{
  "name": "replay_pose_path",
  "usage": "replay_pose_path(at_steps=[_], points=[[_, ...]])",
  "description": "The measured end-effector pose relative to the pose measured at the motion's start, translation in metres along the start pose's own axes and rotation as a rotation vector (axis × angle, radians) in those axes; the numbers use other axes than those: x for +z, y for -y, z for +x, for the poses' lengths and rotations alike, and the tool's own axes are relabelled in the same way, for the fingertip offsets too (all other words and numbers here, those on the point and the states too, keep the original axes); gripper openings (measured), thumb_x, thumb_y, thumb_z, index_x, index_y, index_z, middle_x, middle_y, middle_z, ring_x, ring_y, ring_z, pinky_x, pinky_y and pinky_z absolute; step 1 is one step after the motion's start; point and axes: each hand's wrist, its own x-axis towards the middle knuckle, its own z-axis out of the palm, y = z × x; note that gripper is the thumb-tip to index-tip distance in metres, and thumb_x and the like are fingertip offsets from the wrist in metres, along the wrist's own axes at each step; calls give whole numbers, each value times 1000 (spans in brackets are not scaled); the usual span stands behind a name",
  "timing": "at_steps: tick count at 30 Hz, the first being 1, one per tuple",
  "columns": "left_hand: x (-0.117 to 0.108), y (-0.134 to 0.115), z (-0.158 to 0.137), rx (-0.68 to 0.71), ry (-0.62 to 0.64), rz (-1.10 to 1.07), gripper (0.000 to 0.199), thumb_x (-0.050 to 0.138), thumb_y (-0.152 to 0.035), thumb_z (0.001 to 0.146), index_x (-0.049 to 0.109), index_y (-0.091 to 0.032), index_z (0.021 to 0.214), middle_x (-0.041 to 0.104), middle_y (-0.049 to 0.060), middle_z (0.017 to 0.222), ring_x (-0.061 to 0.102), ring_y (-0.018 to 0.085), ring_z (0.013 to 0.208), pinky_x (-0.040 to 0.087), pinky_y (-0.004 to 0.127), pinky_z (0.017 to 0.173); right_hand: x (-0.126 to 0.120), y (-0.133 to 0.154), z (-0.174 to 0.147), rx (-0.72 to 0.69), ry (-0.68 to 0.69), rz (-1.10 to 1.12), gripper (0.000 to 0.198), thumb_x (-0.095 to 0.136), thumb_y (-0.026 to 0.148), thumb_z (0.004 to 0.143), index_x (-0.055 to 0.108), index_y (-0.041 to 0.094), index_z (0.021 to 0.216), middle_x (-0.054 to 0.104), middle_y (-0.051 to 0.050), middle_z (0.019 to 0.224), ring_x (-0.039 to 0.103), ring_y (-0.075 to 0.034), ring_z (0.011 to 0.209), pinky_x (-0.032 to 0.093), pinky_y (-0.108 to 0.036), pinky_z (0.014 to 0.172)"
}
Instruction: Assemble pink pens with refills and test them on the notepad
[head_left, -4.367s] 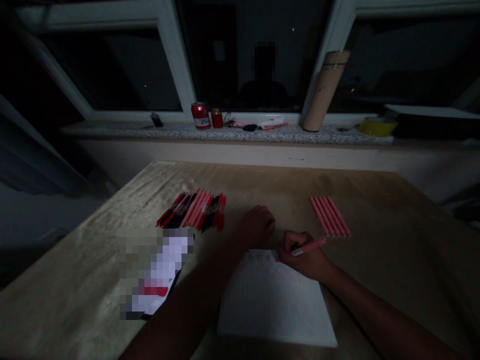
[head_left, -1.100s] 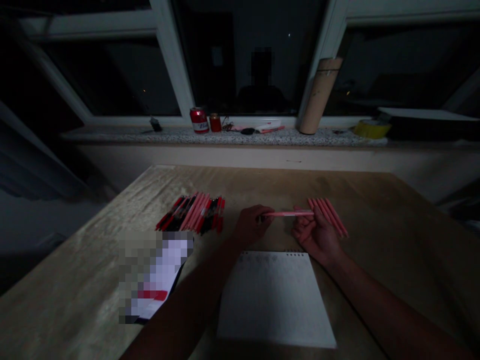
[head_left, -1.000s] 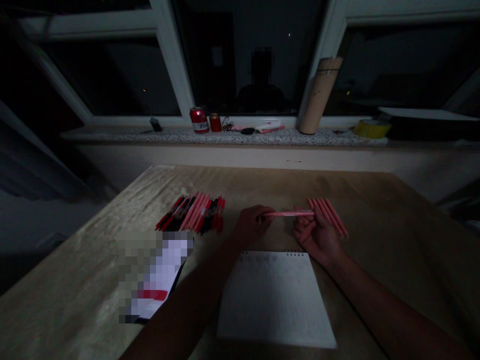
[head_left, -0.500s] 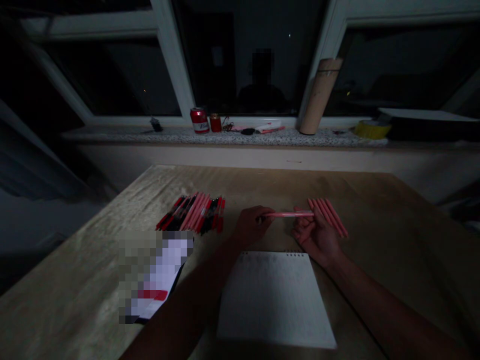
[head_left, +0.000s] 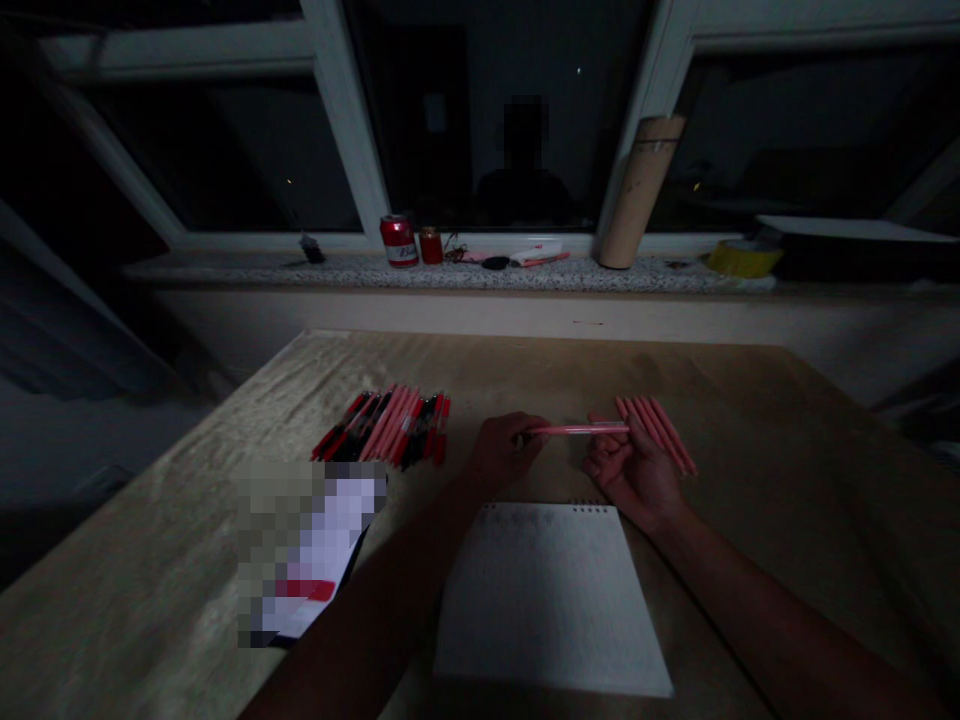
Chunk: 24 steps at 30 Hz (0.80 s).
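Observation:
A pink pen (head_left: pixel 574 430) lies level between my two hands, above the table just past the notepad. My left hand (head_left: pixel 507 448) pinches its left end between thumb and fingers. At the other end, my right hand (head_left: pixel 637 468) grips it, palm partly turned up and the lower fingers curled. Right behind that hand lies a row of several pink pens (head_left: pixel 660 432). To the left of my left hand is a larger row of red, pink and black pens (head_left: pixel 390 425). A white spiral notepad (head_left: pixel 551 600) lies below both hands.
A phone (head_left: pixel 322 560), partly blurred, lies beside my left forearm on the cloth-covered table (head_left: pixel 787 520). Along the windowsill stand a red can (head_left: pixel 398 242), a small red jar (head_left: pixel 430 246), a tall cardboard tube (head_left: pixel 642 195) and a roll of yellow tape (head_left: pixel 742 260).

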Motion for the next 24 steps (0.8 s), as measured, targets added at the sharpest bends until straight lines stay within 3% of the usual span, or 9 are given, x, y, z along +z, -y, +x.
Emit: replay_pose_path(at_steps=[16, 24], points=[[-2, -3, 1, 3, -3, -5, 25, 54, -33, 81, 67, -16, 93, 65, 2, 74, 52, 9, 60, 39, 20, 59, 2, 0, -1, -12, 9, 17, 27, 49, 39, 86, 67, 18, 81, 66, -3, 61, 56, -13, 52, 44, -27, 50], [-3, -3, 0, -1, 11, -17, 27, 52, -34, 81, 67, -16, 93, 65, 3, 76, 52, 9, 61, 39, 21, 60, 3, 2, -2, -12, 8, -15, 31, 51, 44, 84, 67, 18, 83, 66, -3, 62, 57, -14, 52, 45, -28, 51]])
